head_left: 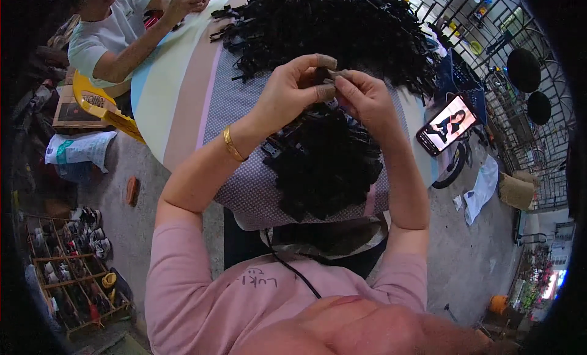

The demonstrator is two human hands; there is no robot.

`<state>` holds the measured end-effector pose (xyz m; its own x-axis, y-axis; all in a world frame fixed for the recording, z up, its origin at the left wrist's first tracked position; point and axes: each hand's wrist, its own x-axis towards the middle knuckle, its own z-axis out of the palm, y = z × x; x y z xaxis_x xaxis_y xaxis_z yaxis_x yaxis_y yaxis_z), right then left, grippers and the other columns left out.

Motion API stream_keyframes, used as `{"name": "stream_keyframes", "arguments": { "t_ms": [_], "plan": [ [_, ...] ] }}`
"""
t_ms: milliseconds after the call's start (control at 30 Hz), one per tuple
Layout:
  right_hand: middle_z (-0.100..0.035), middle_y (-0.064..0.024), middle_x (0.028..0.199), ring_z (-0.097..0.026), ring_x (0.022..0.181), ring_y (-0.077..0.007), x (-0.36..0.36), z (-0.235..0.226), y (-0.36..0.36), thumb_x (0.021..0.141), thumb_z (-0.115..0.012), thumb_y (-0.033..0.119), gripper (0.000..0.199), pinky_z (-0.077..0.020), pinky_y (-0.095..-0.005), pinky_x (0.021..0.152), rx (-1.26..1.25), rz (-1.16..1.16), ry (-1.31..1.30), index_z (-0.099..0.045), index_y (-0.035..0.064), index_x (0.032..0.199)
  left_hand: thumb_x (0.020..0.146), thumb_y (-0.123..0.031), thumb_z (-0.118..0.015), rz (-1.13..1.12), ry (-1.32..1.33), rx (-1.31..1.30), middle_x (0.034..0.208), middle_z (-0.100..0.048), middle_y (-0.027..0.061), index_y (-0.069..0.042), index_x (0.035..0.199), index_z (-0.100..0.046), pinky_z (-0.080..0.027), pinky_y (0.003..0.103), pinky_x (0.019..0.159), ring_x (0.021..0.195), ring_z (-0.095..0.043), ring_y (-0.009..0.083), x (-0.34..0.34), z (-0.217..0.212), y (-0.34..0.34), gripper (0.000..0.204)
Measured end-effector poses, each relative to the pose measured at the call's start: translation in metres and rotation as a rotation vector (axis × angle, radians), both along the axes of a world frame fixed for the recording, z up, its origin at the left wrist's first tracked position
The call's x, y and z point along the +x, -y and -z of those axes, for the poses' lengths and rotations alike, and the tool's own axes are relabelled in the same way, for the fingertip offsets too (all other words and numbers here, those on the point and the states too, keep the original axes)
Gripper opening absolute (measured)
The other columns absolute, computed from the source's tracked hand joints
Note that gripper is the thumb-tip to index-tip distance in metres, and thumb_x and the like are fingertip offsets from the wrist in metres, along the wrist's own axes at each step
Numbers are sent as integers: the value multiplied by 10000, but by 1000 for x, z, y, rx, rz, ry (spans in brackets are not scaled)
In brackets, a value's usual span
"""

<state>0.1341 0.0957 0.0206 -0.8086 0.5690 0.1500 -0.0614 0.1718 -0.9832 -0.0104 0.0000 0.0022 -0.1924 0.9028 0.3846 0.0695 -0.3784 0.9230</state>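
Grey concrete floor point(465, 251) spreads around the work area I am watching through the head view, with a metal grille point(544, 62) along the far right side. At the centre I have a table under a striped cloth point(191, 110), its bands pale yellow, brown, blue and patterned grey. A great heap of black strips point(330, 31) covers its far end. At the upper left, a co-worker in a white shirt point(116, 34) sits by the table's edge, both hands raised and close together, a yellow chair point(110, 115) just beside. Lower left, I make out a wooden rack point(68, 281) of shoes on the floor. Nearer me on the cloth lies a smaller pile of black strips point(324, 165), between the two forearms. A lit phone point(448, 125) leans near the table's right edge, its screen showing a person.

Over the far end of the smaller pile, the left hand point(292, 92) and the right hand point(369, 101) meet. I see a gold bracelet point(232, 143) on the left wrist and tan covers on some fingertips. Between the hands is a small dark piece point(329, 77), partly hidden: the right thumb and forefinger pinch it, while the left thumb and forefinger stand apart around it; whether they grip it too, I cannot tell.
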Motion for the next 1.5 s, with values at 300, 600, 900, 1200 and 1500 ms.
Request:
{"name": "stream_keyframes", "arguments": {
  "t_ms": [300, 600, 900, 1200, 1500],
  "plan": [
    [-530, 22, 626, -449, 545, -32, -2, 5, 7, 860, -537, 142, 175, -357, -172, 480, 185, 52, -29, -620, -5, 906, 761, -23, -639, -128, -66, 20, 929, -597, 49, -19, 1060, -530, -486, 226, 750, 827, -570, 98, 6, -2, 2, 318],
    [-511, 29, 619, -425, 527, -32, -4, 7, 12, 867, -523, 122, 163, -323, -167, 462, 211, 95, -4, -625, 2, 905, 744, 28, -636, -195, -135, 87, 875, -591, 43, 2, 923, -547, -492, 229, 737, 809, -563, 89, 4, 5, 0, 202],
    [-493, 38, 615, -401, 524, -25, -3, 7, 11, 872, -510, 117, 162, -314, -170, 462, 161, 80, -16, -616, 3, 915, 696, 47, -644, -407, -392, 293, 821, -625, 104, 12, 876, -575, -520, 247, 675, 738, -619, 132, 14, 2, 2, 196],
    [-557, 8, 688, -443, 575, -32, 5, 0, -23, 849, -538, 116, 169, -344, -160, 493, 302, 235, -92, -607, -2, 949, 724, -20, -655, -144, -384, 28, 903, -628, 84, -5, 1033, -577, -492, 246, 751, 822, -608, 145, -9, -17, 5, 319],
    [-616, -88, 751, -585, 648, -171, -5, 38, -74, 803, -563, 78, 144, -454, -259, 576, 907, 450, -59, -611, 14, 922, 840, -172, -568, -36, -216, -172, 948, -617, 73, 5, 1087, -549, -482, 242, 740, 816, -590, 131, -49, -2, -16, 305]
  ]
}}
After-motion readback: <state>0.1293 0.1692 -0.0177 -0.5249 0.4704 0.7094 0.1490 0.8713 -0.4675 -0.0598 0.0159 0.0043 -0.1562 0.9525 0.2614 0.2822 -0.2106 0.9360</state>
